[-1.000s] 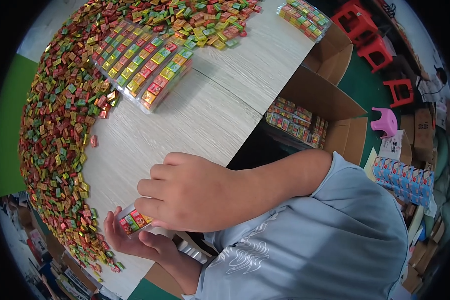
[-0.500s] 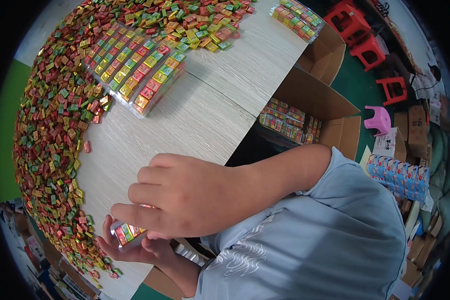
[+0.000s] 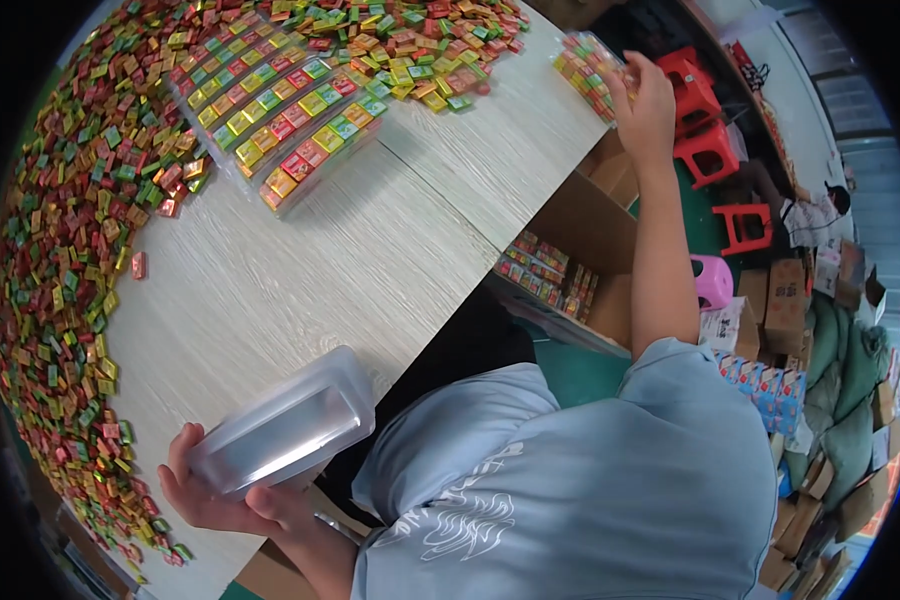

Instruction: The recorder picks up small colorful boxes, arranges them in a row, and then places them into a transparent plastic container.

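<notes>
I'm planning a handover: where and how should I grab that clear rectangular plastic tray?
Probably grip the clear rectangular plastic tray by its upper-right end, coming from the right: its long shape leaves that end free, while the left hand cradles the other.

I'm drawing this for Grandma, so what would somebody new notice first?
Probably the huge heap of shiny red, green and yellow pieces at left. Then the silvery tray in the left hand, near the bottom. At upper right, the right hand is at a colourful pack on the table.
</notes>
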A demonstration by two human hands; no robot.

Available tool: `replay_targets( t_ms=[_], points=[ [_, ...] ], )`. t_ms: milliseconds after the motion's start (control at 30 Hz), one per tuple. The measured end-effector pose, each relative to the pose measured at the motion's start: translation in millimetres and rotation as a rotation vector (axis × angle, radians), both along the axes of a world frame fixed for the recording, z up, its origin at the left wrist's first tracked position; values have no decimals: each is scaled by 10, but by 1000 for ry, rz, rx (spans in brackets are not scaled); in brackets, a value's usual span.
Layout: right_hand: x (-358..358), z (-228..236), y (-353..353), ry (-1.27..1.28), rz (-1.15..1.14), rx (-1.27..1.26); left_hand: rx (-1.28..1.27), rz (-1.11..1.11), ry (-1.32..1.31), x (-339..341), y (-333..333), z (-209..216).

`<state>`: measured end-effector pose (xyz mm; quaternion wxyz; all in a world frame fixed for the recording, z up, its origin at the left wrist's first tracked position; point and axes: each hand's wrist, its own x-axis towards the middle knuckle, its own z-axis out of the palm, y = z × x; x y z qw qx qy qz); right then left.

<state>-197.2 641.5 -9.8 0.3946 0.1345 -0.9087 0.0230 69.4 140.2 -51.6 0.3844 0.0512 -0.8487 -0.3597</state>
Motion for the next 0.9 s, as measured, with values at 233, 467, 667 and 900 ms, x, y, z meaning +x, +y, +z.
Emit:
replay_targets(
  t_ms=[233,467,667,900],
  points=[
    [-2,-238,181,-88,-209,119,124,32,3,37,33,-39],
    [-196,-435,151,-98,-361,234,101,89,-5,62,24,-10],
    [-315,-312,795,-120,-395,407,82,-20,51,51,-175,40],
    [-310,183,-64,-154,131,135,-232,95,59,-101,-1065,484]
  ],
)
